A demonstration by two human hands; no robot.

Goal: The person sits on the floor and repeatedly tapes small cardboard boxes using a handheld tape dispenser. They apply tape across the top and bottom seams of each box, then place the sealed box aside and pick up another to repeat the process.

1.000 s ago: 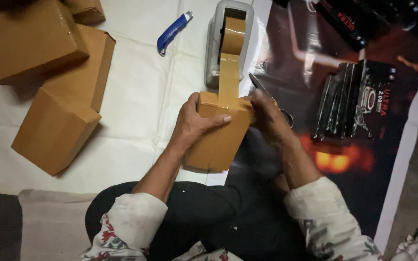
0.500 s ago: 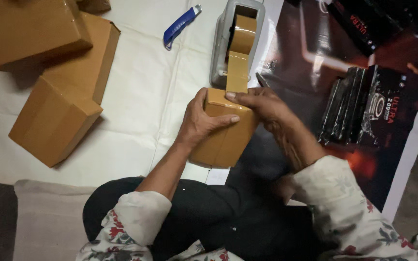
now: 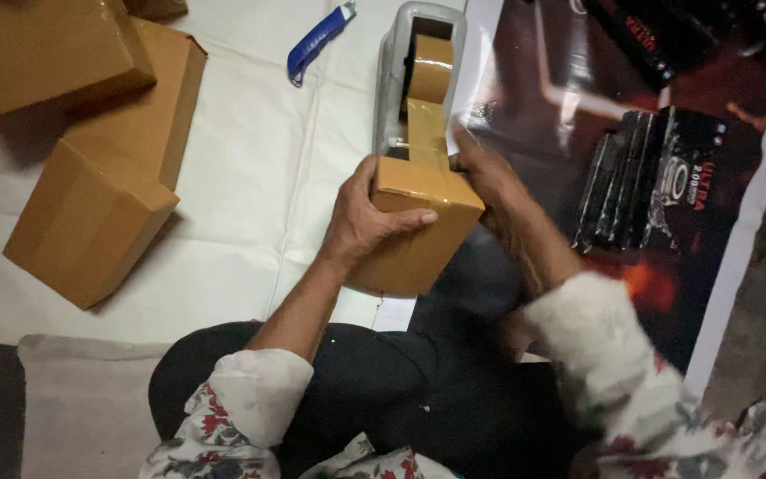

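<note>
My left hand (image 3: 368,222) grips the near left side of a small brown cardboard box (image 3: 418,226), thumb along its top edge. My right hand (image 3: 487,182) presses against the box's far right corner. A strip of brown packing tape (image 3: 425,133) runs from the grey tape dispenser (image 3: 396,84) down onto the top of the box. The box is held upright just in front of the dispenser, above my lap.
Several closed brown cardboard boxes (image 3: 90,222) lie stacked at the left on a white sheet (image 3: 250,204). A blue utility knife (image 3: 319,40) lies beyond them. A dark glossy poster (image 3: 631,160) covers the floor on the right.
My right hand has slid from the top of the box to its far right corner. The box has tilted a little and the tape strip is drawn down onto it.
</note>
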